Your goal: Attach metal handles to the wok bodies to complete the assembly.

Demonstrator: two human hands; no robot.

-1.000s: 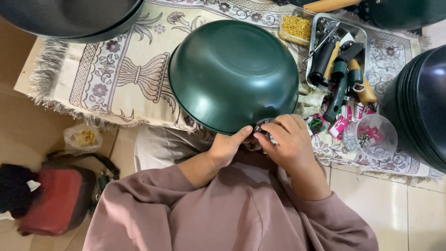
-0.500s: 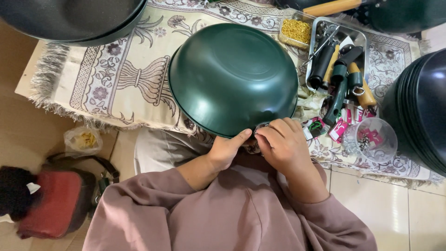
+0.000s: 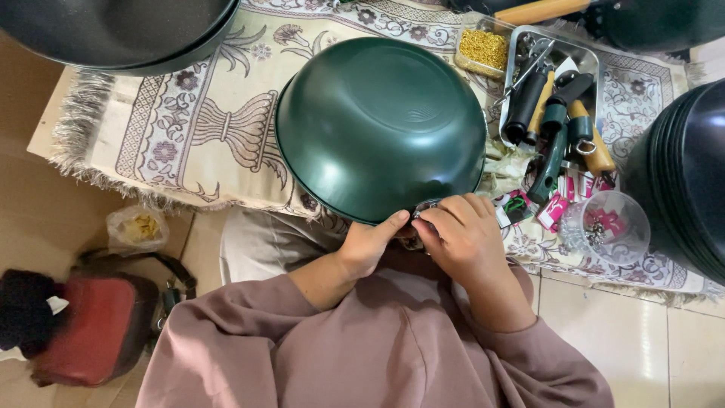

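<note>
The green pan [image 3: 380, 128] lies bottom up in front of me, its dome toward the camera, partly over my lap and partly over the patterned rug [image 3: 189, 128]. Only the head view shows any of this. My left hand [image 3: 368, 245] is at the pan's near rim, thumb pressed up against the edge and the other fingers curled under it, so it grips the rim. My right hand [image 3: 462, 238] sits just beside the left, fingers bent and bunched at the same spot on the rim, closed around a small metal fitting [image 3: 423, 210] of which only a sliver shows. I cannot tell what the piece is.

To my right on the rug stands a metal tray [image 3: 585, 57] filled with handles, black, green and wooden. Just beside its far corner sits a small container of gold-coloured bits [image 3: 483, 49]. Near my right hand a clear plastic cup [image 3: 608, 227] holds small metal parts, with pink and green tags [image 3: 555, 208] scattered between it and the pan. A stack of dark pans [image 3: 687, 174] rises at the right edge, and another dark pan [image 3: 121, 30] lies at the top left. On the floor to my left lie a red bag [image 3: 91, 325] and a small plastic bag [image 3: 136, 229].
</note>
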